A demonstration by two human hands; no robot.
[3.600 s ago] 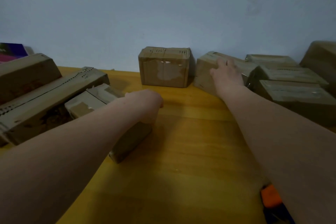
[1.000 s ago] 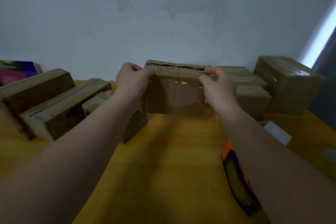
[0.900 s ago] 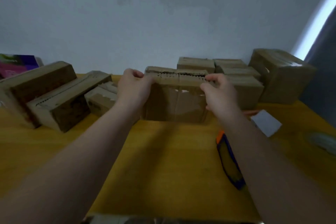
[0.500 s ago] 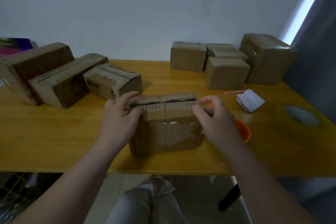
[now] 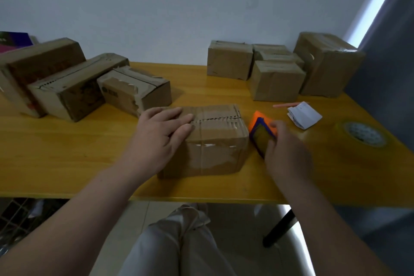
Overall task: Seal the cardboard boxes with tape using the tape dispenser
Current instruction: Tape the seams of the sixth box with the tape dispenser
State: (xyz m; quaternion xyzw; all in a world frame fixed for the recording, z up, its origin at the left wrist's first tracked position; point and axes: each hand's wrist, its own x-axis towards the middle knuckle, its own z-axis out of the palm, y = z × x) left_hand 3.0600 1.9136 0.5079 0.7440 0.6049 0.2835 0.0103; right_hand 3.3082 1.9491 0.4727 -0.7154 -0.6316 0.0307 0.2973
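Now your right hand point(image 5: 284, 152) has left the cardboard box point(image 5: 215, 145) and curls round the orange-and-blue tape dispenser point(image 5: 261, 132), just beside the box's right end; half a second back both hands pinched the box top. Your left hand point(image 5: 161, 132) lies flat on that top, fingers straight. Box sits near the table's point(image 5: 67, 152) front edge: worn tape on its front, jagged top seam untaped.

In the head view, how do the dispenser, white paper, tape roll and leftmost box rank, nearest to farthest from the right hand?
1. Dispenser, held by the right hand.
2. White paper, behind it to the right.
3. Tape roll, far right.
4. Leftmost box, far left, at the back.
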